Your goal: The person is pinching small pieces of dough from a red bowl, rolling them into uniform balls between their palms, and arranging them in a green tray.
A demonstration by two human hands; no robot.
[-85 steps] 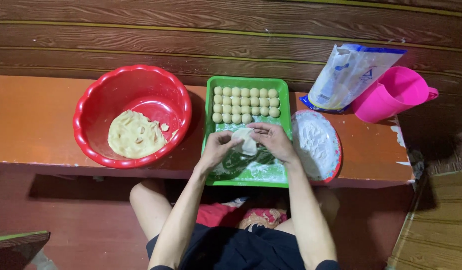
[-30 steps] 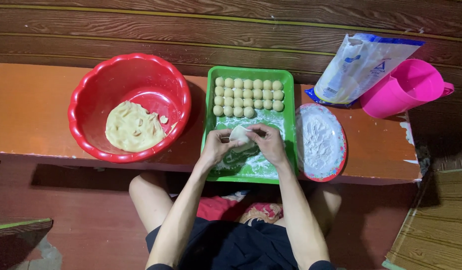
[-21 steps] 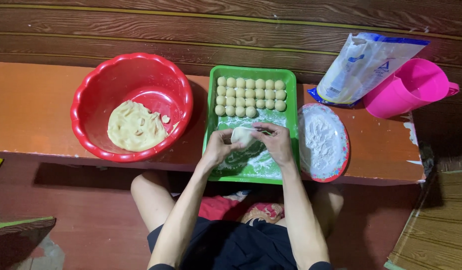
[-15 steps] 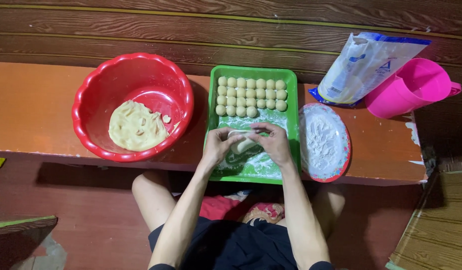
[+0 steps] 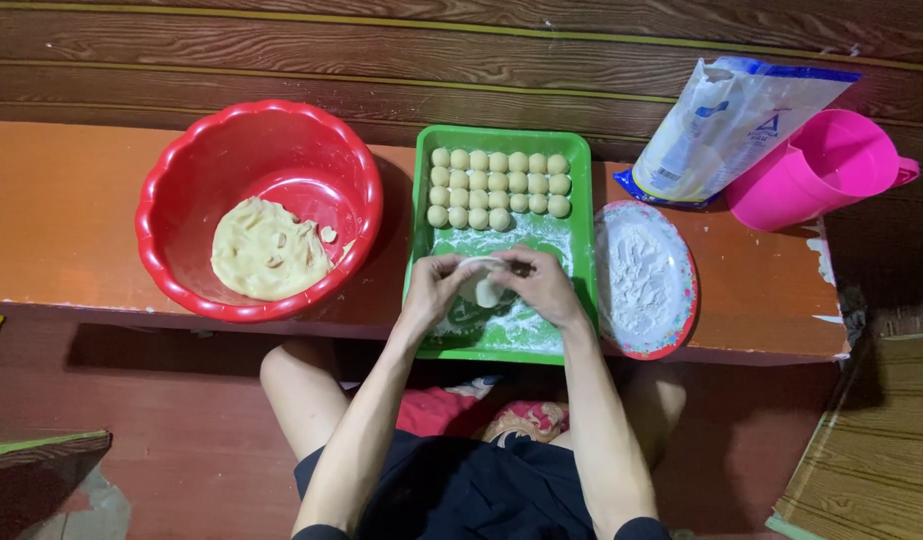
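Head view: since a moment ago the dough piece (image 5: pixel 485 287) has sat higher between both palms and looks rounder, so the shaping seems close to done. The left hand (image 5: pixel 434 290) and right hand (image 5: pixel 547 287) each close a narrow grip on it, at centre frame over the green tray (image 5: pixel 580 200). Nearly round, it shows no clear long axis or pointing end.

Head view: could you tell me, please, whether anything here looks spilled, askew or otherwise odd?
Mostly tidy. The flour plate juts slightly over the bench's front edge, and white powder smears the bench surface right of it, by the pink jug. Both hands hold a dough piece over the green tray.
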